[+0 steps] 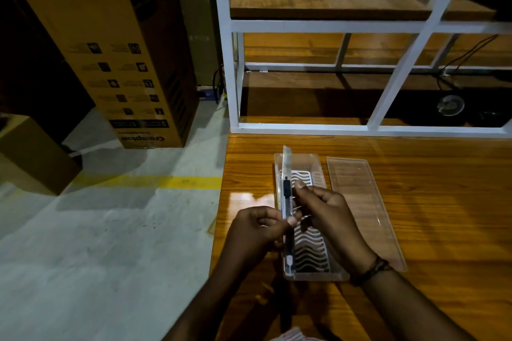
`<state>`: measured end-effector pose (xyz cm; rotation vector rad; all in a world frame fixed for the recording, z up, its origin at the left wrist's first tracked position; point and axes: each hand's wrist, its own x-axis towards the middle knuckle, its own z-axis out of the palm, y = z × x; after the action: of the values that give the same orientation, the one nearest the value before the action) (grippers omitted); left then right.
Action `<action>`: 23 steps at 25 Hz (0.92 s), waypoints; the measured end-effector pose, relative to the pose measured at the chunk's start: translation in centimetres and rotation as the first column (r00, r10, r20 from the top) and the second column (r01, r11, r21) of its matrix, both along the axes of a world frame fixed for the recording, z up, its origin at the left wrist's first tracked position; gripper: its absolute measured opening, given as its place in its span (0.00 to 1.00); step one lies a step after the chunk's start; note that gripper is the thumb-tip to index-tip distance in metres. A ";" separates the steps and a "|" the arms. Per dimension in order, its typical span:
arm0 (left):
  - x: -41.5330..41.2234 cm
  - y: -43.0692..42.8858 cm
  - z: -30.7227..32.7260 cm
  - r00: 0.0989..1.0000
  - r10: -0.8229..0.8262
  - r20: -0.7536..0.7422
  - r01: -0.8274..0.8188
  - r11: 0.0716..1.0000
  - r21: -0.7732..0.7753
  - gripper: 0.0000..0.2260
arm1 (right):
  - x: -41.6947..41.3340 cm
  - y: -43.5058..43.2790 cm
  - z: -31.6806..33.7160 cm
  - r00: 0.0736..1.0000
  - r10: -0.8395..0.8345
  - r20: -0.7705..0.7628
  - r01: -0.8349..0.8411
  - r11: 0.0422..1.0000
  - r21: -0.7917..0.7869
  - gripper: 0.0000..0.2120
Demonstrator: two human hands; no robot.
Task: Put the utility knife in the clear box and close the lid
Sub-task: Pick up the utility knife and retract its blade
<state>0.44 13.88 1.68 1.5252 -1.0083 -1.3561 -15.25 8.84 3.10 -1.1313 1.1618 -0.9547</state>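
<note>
A utility knife [287,191] with a grey body and black slider is held above the clear box [318,171], its blade extended and pointing away from me. My left hand [256,232] grips the knife's body from the left. My right hand [324,216] pinches it from the right, thumb near the slider. The clear box lies open on the wooden table [429,230], with a white wavy grid insert inside. Its clear lid [363,202] lies flat on the table just right of the box.
A white metal shelf frame [304,25] stands at the table's far edge, with cables and a round object behind it. Left of the table is grey floor with a yellow line [166,182] and cardboard boxes [110,50].
</note>
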 end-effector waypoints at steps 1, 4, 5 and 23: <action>-0.2 0.1 -0.1 0.999 -0.027 0.024 0.028 0.999 -0.016 0.12 | 0.3 -0.1 -0.1 1.000 0.006 -0.009 -0.006 1.000 0.005 0.16; -0.5 0.2 0.1 0.994 -0.067 0.080 0.071 0.997 -0.038 0.13 | 0.2 -0.2 -0.6 0.999 -0.002 -0.040 0.001 1.000 -0.026 0.15; -0.6 0.2 0.3 0.991 -0.074 0.110 0.080 0.996 -0.048 0.13 | 0.1 -0.2 -0.8 0.999 0.003 -0.050 -0.006 0.999 -0.047 0.16; -1.1 2.5 1.3 0.731 -0.364 0.577 0.506 0.856 -0.102 0.54 | -1.5 -1.4 -1.6 0.998 -0.055 0.040 0.061 0.986 -0.153 0.08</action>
<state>-0.64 16.40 3.01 1.5574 -1.9342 -1.0376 -16.73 7.44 1.54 -1.2037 1.1116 -1.1216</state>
